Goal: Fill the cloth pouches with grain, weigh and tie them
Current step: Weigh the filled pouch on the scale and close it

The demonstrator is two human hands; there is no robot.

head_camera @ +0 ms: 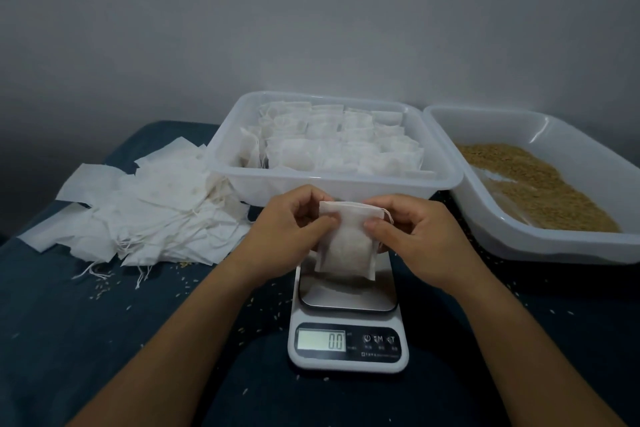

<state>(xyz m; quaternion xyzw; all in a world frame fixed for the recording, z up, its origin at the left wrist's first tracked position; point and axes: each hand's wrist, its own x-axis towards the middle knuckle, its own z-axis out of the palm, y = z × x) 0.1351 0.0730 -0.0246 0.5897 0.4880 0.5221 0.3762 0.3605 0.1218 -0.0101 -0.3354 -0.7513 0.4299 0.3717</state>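
Observation:
A white cloth pouch (347,246), bulging with grain in its lower half, hangs just above the platform of a white digital scale (347,329). My left hand (291,225) pinches its upper left side and my right hand (412,232) pinches its upper right side, where the drawstring ends stick out. The scale's display reads 0.0. Brown grain (533,180) lies in a white tray (554,246) at the right. A clear tub (332,180) behind the hands holds several filled pouches (332,142).
A heap of flat empty pouches (145,211) with loose strings lies at the left on the dark blue cloth (104,340). Stray grains are scattered over the cloth around the scale. A plain grey wall stands behind the containers.

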